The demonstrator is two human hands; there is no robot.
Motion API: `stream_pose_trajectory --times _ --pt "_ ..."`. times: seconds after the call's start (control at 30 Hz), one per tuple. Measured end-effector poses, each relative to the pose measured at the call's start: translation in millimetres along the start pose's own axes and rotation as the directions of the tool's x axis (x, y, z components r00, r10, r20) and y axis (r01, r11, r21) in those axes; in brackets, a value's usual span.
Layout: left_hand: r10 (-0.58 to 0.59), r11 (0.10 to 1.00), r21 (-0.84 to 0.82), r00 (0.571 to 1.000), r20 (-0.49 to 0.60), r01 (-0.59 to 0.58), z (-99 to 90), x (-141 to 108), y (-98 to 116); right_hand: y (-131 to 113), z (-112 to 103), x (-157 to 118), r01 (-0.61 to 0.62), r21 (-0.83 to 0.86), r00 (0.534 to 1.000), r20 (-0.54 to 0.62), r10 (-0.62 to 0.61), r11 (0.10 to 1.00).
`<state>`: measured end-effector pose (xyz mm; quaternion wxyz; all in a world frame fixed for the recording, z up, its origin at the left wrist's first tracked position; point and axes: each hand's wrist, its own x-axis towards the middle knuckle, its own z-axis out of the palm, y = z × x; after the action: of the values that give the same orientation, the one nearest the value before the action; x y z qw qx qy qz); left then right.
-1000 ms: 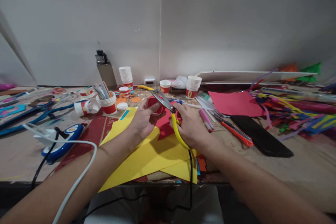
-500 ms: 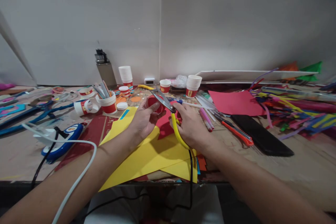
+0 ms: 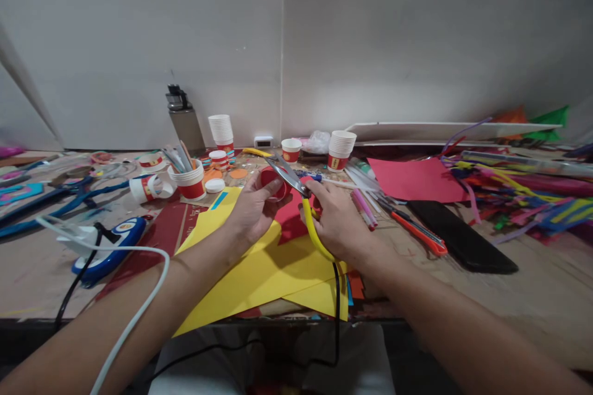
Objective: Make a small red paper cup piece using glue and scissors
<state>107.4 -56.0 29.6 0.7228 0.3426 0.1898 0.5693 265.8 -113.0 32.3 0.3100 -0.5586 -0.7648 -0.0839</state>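
Observation:
My left hand (image 3: 254, 208) pinches a small rounded piece of red paper (image 3: 272, 180), thumb on top of it. Yellow-handled scissors (image 3: 311, 228) are in my right hand (image 3: 334, 217), whose fingers wrap round the handles. Their metal blades point up and left and stand apart, lying across the red piece and close to my left thumb. Whether the blades touch its edge I cannot make out. Below both hands lies a larger red sheet (image 3: 291, 222) on top of yellow paper (image 3: 250, 281).
Behind my hands stand stacked paper cups (image 3: 341, 151) and a cup of brushes (image 3: 189, 182). To the right are pink markers (image 3: 364, 208), an orange utility knife (image 3: 419, 231) and a black phone-like slab (image 3: 463, 237). A white cable (image 3: 155, 293) crosses my left forearm.
Almost nothing differs. Both hands keep their hold on the red paper piece and the scissors, and the whole view has shifted very slightly.

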Motion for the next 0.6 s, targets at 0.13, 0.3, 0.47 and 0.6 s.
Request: stream_pose_trajectory --times 0.13,0.3,0.47,0.6 --pt "-0.010 1.000 0.013 1.000 -0.015 0.010 -0.7 0.9 1.2 1.2 0.0 -0.8 0.003 -0.013 1.000 -0.002 -0.003 1.000" --pt "-0.006 0.998 0.058 1.000 0.018 0.005 -4.1 2.9 3.0 1.1 -2.1 -0.7 -0.008 -0.028 1.000 0.020 0.009 1.000" --pt "0.001 0.999 0.052 1.000 0.011 -0.002 -5.0 3.8 3.8 -0.5 -4.4 -1.5 -0.004 -0.032 0.999 0.037 0.005 0.999" --pt "-0.001 0.998 0.055 1.000 -0.010 0.002 -3.5 3.0 3.2 -0.8 -4.2 -1.3 -0.020 -0.039 0.998 0.061 0.022 0.999"
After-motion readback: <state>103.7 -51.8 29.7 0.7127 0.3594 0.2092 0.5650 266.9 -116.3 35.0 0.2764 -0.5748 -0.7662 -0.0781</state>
